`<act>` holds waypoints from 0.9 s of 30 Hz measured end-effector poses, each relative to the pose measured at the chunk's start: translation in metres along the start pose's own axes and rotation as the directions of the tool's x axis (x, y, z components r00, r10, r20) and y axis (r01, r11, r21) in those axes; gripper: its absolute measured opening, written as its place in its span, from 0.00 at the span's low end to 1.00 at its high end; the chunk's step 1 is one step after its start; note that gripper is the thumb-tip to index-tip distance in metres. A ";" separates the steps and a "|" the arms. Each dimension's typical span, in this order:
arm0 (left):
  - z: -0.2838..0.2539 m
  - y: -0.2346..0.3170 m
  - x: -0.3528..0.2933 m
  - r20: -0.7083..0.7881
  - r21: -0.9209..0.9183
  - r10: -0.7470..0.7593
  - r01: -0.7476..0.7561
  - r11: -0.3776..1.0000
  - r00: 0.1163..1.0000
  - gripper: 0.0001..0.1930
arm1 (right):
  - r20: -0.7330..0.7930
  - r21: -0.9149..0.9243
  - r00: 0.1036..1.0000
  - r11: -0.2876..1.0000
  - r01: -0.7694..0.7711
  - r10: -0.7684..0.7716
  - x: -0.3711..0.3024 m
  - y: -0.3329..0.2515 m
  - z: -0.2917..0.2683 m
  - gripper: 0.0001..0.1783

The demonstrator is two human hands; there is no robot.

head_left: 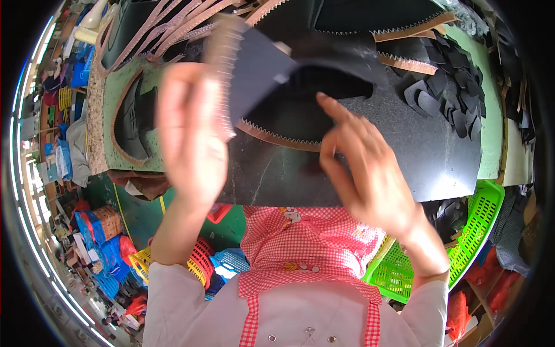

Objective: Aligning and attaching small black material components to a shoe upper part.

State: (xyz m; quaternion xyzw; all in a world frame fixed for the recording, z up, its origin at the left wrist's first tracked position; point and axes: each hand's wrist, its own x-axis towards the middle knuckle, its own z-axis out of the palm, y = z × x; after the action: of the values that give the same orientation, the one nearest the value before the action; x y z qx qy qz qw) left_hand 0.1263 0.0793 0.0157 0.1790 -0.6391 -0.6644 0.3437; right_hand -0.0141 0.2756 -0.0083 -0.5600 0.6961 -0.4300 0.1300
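Note:
My left hand [193, 130], blurred by motion, is raised at the left of the dark work slab. Its fingers are closed on a black sheet piece [254, 72] with a tan zigzag-cut edge strip, tilted upright. My right hand [367, 159] hovers over the slab, index finger stretched forward and thumb apart, with nothing visible in it. Beyond its fingertip is a glossy black piece [329, 84]. A curved tan zigzag-edged strip [280, 139] borders black material between my hands.
Small black cut pieces [445, 87] are heaped at the slab's right. Tan zigzag strips [179, 26] lie at the far left. A curved black piece [134, 118] rests on the green tabletop [491, 115]. Below right stands a green plastic basket [477, 231].

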 end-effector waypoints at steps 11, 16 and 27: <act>-0.028 -0.008 -0.059 0.804 0.454 -0.221 -0.329 0.828 0.552 0.09 | -0.111 0.324 0.813 0.794 -0.515 0.572 -0.035 0.055 -0.058 0.07; -0.011 -0.008 -0.038 0.720 0.384 -0.102 -0.273 0.882 0.686 0.08 | 0.054 0.509 0.745 0.624 -0.594 0.665 -0.065 0.040 -0.067 0.07; 0.046 -0.014 -0.016 0.384 0.547 -0.555 0.302 0.780 0.738 0.07 | -0.156 0.006 0.909 0.921 -0.390 0.386 -0.045 0.033 -0.031 0.08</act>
State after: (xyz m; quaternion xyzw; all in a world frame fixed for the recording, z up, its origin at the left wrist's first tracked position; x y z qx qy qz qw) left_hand 0.1030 0.1231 0.0041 0.2110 -0.7822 -0.5827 -0.0636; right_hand -0.0420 0.3296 -0.0278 -0.3771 0.8068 -0.4288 0.1514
